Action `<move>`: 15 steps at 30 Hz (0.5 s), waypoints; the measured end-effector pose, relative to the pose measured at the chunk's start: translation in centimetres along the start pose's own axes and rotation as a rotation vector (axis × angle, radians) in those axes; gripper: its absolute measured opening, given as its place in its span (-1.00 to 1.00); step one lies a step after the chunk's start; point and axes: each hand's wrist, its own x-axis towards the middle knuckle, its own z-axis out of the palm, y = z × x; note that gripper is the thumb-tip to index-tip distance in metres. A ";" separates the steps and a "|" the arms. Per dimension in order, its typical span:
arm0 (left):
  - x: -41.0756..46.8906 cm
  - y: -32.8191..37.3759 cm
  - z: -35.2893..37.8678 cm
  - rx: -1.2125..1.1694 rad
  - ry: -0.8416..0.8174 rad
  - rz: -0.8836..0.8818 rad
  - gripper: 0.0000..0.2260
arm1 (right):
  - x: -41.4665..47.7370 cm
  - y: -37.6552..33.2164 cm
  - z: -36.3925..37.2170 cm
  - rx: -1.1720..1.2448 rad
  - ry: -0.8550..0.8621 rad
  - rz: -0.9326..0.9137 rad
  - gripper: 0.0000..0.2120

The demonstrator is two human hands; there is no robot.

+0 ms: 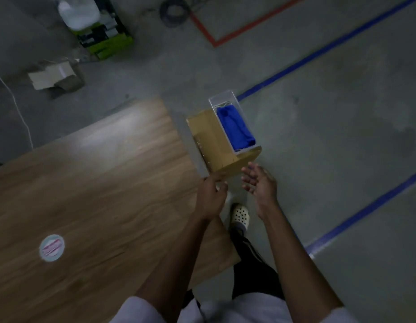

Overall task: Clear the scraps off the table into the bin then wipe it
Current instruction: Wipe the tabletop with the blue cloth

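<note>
No scraps show on the light-brown wooden table (109,183), so the clearing step looks done and fetching the wiper seems to be in hand. The bright-blue cloth (235,127) lies in a clear plastic rectangular tub (212,102) on the brown cardboard box (208,134) just off the table's end, its long axis running away from the person and slanting from far-left to near-right. The right hand (260,183) is spread and empty near the box's near corner, while the left hand (211,197) is curled at the table corner, its grasp unclear; the next move likely calls for reaching over the box and lifting the cloth out.
</note>
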 end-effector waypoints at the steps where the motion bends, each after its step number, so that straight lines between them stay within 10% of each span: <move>1: 1.5 0.2 1.0 0.007 -0.006 -0.014 -0.73 | 2.1 -0.3 -0.1 -0.064 0.021 -0.007 -0.80; 9: 8.7 0.5 4.3 -0.075 0.097 -0.141 -0.78 | 16.4 -2.0 2.8 -0.960 -0.069 -0.482 -0.73; 15: 10.6 -0.1 4.2 -0.038 0.087 -0.159 -0.77 | 22.0 -1.0 5.9 -1.433 -0.164 -0.444 -0.41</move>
